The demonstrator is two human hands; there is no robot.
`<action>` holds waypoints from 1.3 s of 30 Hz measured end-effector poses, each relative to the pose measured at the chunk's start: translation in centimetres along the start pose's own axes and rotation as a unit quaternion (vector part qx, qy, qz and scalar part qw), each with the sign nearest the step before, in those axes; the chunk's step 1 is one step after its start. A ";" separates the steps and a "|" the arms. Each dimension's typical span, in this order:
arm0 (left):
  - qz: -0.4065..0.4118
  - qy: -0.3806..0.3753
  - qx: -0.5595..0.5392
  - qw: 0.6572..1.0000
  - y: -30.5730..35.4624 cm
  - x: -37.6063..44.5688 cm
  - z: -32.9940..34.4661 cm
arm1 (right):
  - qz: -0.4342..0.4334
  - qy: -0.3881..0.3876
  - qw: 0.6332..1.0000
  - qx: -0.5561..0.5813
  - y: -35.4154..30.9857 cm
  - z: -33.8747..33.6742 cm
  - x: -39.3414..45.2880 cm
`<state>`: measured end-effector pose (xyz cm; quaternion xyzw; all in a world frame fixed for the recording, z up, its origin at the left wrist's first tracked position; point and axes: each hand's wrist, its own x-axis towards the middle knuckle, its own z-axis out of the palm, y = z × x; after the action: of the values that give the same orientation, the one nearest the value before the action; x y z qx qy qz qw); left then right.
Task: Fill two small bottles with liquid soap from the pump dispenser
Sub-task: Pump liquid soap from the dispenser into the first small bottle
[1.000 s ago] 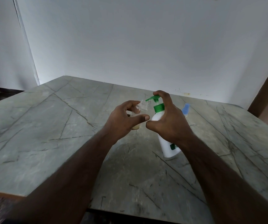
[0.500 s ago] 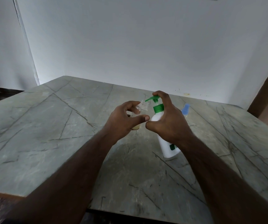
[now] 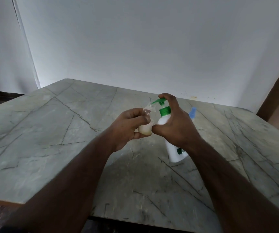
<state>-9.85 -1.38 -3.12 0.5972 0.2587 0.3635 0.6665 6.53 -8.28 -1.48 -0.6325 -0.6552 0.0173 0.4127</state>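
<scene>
One head-worn wide view, looking forward and down.

The camera sits above the near edge of the surface [image 3: 34,148] and faces a white wall [image 3: 152,47] beyond its far edge. Both forearms reach in from the bottom; the left hand [image 3: 127,130] and right hand [image 3: 177,126] meet close below, near mid-frame. Straight lines bow toward the frame's edges.

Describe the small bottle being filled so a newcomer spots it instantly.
On the grey marble table, find the white pump dispenser with the green top. Just left of it, the left hand holds a small clear bottle, mouth under the green spout, cloudy soap in its base.
</scene>
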 end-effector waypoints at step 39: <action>-0.019 0.009 -0.020 1.000 0.5 0.0 -0.3 | 0.005 0.001 1.000 0.010 0.3 0.1 0.4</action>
<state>-10.17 -1.23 -2.67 0.5754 0.2689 0.3614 0.6826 6.82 -7.84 -1.49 -0.6319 -0.6511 0.0251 0.4197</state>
